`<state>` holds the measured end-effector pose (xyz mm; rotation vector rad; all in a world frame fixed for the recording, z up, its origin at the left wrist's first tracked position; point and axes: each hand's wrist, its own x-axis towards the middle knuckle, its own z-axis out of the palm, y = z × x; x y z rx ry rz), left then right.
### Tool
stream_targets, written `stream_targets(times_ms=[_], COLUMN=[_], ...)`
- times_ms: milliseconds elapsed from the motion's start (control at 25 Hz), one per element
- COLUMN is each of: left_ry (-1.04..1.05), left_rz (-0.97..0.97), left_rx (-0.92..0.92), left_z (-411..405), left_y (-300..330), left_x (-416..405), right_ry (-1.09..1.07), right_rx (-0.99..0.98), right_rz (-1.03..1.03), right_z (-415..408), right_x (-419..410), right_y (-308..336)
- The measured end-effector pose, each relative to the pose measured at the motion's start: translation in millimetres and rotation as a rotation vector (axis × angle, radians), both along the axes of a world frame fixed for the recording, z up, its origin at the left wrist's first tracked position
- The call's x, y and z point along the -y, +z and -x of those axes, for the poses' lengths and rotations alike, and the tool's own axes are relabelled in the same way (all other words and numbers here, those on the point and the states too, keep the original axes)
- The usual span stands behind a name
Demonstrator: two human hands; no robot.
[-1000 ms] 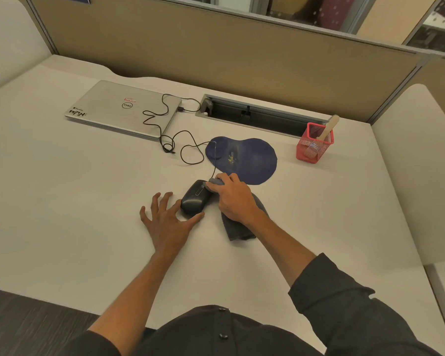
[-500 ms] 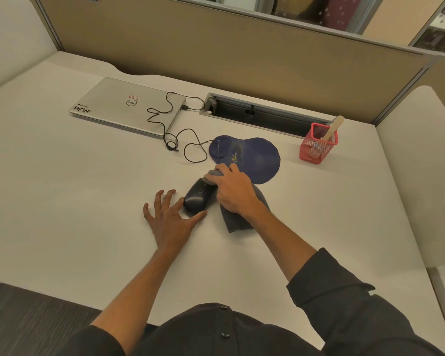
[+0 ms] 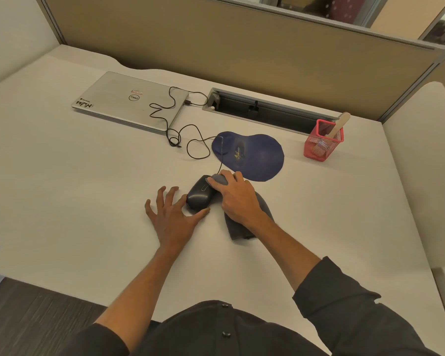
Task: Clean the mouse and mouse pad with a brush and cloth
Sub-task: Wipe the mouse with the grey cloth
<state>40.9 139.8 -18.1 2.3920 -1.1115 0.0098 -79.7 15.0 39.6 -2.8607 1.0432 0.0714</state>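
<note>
— What's laid out in front of you, biggest thing first?

— The white counter (image 3: pixel 75 201) fills most of the frame. In the upper left lies a closed silver laptop (image 3: pixel 129 101), and the mouse cable (image 3: pixel 190 145) loops from its right edge down toward the centre. Right of centre is the dark blue mouse pad (image 3: pixel 257 158), bare except for the cable crossing its left edge. I'd guess I moved the mouse off it so each can be cleaned alone.

— And the brush?

— It stands handle-up in the red mesh pen cup (image 3: pixel 321 142) at the upper right, well apart from my hands; only the pale wooden brush handle (image 3: pixel 341 123) shows clearly. It looks parked there until it's needed.

— Where is the mouse?

— The black mouse (image 3: pixel 199 197) sits just below the pad's lower left edge, at the centre of the frame. My left hand (image 3: pixel 171 217) lies flat, fingers spread, thumb and forefinger against the mouse's near side. No grip there, only a brace so it doesn't slide.

— Your right hand?

— My right hand (image 3: pixel 235 195) has its grip closed around a bunched grey cloth (image 3: pixel 252 222), with a fold of it pressed under my fingertips onto the mouse's front right. The rest trails beneath my wrist. I judge this to be the wiping step.
</note>
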Motion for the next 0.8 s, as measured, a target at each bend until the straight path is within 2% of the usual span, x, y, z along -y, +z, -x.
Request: stream_targets(times_ms=[480,640,800], left_ry=[-0.013,-0.029,-0.018], left_rz=[0.019,0.021,0.004], left_rx=[-0.010,0.003,0.011], left_z=[0,-2,-1], left_y=[1,-2,-2], left_x=[-1,0,1], right_ry=[-0.002,-0.054,0.050], right_rx=[-0.026,0.058,0.029], right_rz=[-0.009,0.029,0.037], right_z=[16,20,-2], right_x=[3,16,6], right_y=[0,14,9])
